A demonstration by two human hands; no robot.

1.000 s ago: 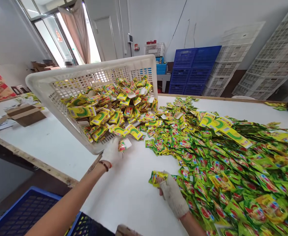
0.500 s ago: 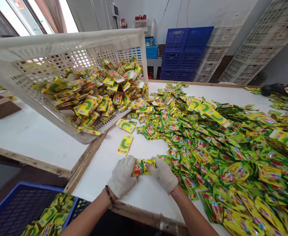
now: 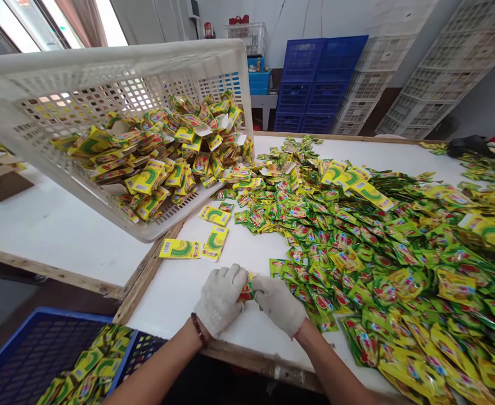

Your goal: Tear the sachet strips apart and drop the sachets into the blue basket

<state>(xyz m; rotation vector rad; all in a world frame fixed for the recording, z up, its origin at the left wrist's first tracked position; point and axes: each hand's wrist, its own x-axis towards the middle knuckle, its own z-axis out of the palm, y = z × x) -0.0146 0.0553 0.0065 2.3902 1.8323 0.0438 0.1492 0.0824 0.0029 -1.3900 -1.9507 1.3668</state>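
My left hand (image 3: 222, 301), in a white knitted glove, is closed on a small green, red and yellow packet (image 3: 246, 291) over the white table. My right hand (image 3: 280, 304), gloved the same way, pinches the packet's other end; the fingers hide most of it. Just beyond my left hand lie flat yellow boxes: one sideways (image 3: 180, 248), one upright (image 3: 215, 243) and another box (image 3: 214, 215) farther back. To the right of my right hand spreads a big heap of green and yellow packets (image 3: 340, 242).
A white plastic crate (image 3: 116, 208) lies tipped at the left, yellow boxes spilling from it. Below the table's wooden edge (image 3: 146, 270) stands a blue crate (image 3: 23, 349) holding filled boxes. Blue crates (image 3: 306, 84) and white crates (image 3: 428, 84) are stacked behind the table.
My hands have drawn closer together, covering more of what they hold. A yellow box now lies sideways beside the upright one; the box on the tipped crate's lip has gone from there.
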